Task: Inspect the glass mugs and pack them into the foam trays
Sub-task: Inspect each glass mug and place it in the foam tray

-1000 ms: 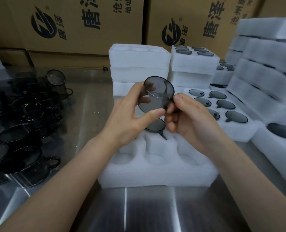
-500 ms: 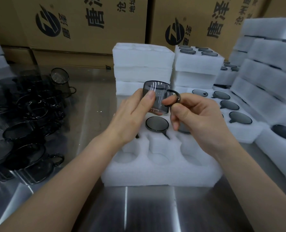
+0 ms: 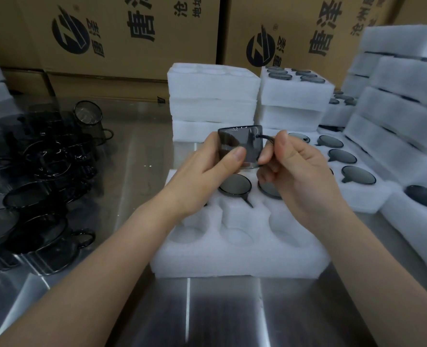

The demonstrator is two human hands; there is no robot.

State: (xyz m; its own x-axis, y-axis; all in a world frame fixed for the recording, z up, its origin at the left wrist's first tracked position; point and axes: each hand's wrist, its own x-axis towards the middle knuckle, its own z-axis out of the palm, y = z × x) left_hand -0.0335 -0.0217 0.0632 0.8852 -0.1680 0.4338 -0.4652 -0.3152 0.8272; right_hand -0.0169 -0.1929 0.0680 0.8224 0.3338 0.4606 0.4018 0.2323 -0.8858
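Risk first: the glass mug [image 3: 240,146] is hanging in the air over the foam tray [image 3: 232,259], right above two packed mugs [image 3: 235,187] sitting in the back row. Smooth glass, bare fingers; if the grip is slipping, it is probably dropping onto those two and chipping them. The thin handle [image 3: 266,139] is taking a fingertip pinch, so hard twisting while inspecting could be stressing it. Lowering it with the handle not lining up with a pocket's notch could be jamming it in the foam.

The left hand [image 3: 202,181] is wrapping the mug's body, thumb lying across the front. The right hand [image 3: 300,176] is pinching the handle between thumb and forefinger, other fingers curling in. The mug is sitting between both hands, side-on, handle pointing right. Front-row pockets are showing nothing in them. Loose mugs [image 3: 40,171] are crowding the table [image 3: 220,316] well off to the left.
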